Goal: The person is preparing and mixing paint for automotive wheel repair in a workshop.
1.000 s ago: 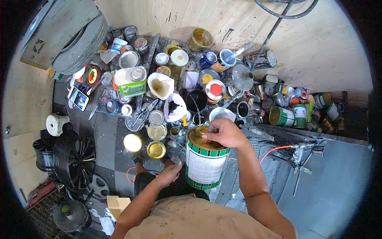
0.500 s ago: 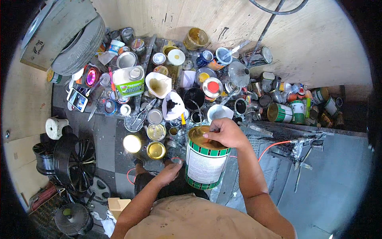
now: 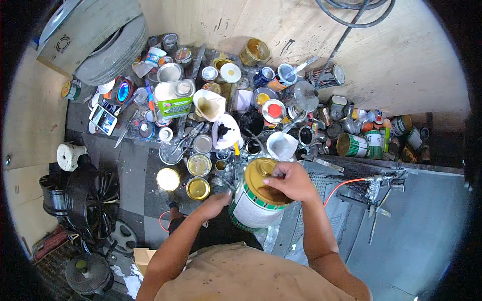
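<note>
Green can, tilted, before the shirt. Right hand pinched on its gold top; left hand beside it, grip unclear. Might drop if that pinch slips.

Two bare forearms reach forward from the lower edge, elbows bent. The right hand turns inward, thumb and fingers curled close together. The left hand, slightly nearer the torso, points its thumb forward, fingers partly hidden.

The held can has a smooth, glossy metal top.
</note>
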Available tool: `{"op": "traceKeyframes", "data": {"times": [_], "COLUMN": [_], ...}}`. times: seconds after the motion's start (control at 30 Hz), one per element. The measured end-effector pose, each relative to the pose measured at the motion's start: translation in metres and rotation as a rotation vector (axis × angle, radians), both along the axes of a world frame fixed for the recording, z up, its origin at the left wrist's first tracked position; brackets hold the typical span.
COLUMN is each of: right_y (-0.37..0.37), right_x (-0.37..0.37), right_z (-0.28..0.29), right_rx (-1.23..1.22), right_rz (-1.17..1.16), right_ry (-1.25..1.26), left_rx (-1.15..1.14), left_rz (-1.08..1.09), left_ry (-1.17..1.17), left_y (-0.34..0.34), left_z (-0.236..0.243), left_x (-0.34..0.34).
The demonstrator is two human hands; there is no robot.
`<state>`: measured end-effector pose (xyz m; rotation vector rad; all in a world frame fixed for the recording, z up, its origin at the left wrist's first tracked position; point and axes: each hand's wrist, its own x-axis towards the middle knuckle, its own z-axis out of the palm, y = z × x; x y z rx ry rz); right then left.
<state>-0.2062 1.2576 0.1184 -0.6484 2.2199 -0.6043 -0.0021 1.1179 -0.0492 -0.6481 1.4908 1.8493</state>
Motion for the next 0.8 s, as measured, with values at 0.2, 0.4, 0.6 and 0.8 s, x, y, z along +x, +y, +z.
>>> {"op": "traceKeyframes", "data": {"times": [0.2, 0.4, 0.6, 0.8], "right_y": [0.000, -0.023, -0.064, -0.103], "right_x": [0.087, 0.147, 0.173, 0.216], "right_z": [0.009, -0.053, -0.218, -0.375], "right_rx": [0.106, 0.117, 0.216, 0.384], "right_rz": [0.165, 0.145, 0.060, -0.110], "right_ry": [-0.012, -0.110, -0.127, -0.300], "left_rx": [-0.160, -0.257, -0.466, -0.457], "left_rz": [-0.031, -0.140, -0.300, -0.072], "left_ry": [0.197, 0.114, -0.148, -0.265], "left_y": [-0.042, -0.086, -0.131, -0.151], "left_z": [-0.018, -0.036, -0.026, -0.002], "left_x": [0.004, 0.107, 0.275, 0.367]}}
